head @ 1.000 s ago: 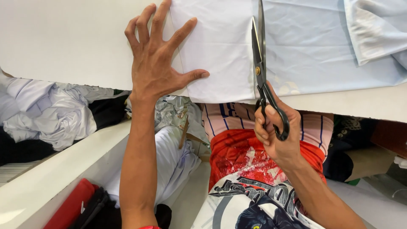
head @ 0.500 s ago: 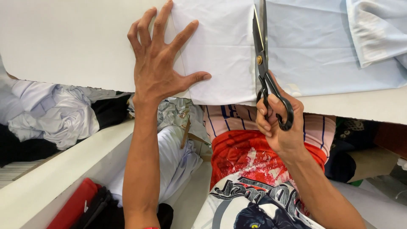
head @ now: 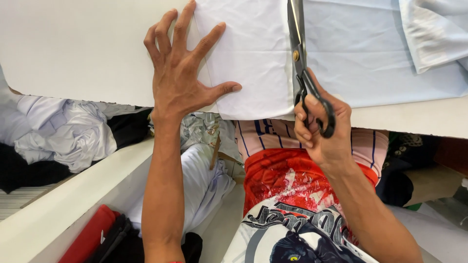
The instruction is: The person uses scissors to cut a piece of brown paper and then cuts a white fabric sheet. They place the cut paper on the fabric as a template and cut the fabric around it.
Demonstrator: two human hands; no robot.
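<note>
Pale blue cloth point(head: 370, 53) parts — scissors point(head: 300, 63) have crept further in, right hand point(head: 324, 131) gripping the loops; left hand point(head: 183, 80), splayed flat, pins the cut piece beside them.

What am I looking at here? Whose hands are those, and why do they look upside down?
The camera sits on a person's head and looks down, so you see that person's own two arms reaching out. The left hand lies spread flat, pressing on a white cloth on a white table. The right hand holds big black scissors, with fingers through the handle loops and the blades pointing away along the cloth's edge. A pale blue cloth lies beside it. Under the table you can see piles of clothes and the person's red patterned shirt.
</note>
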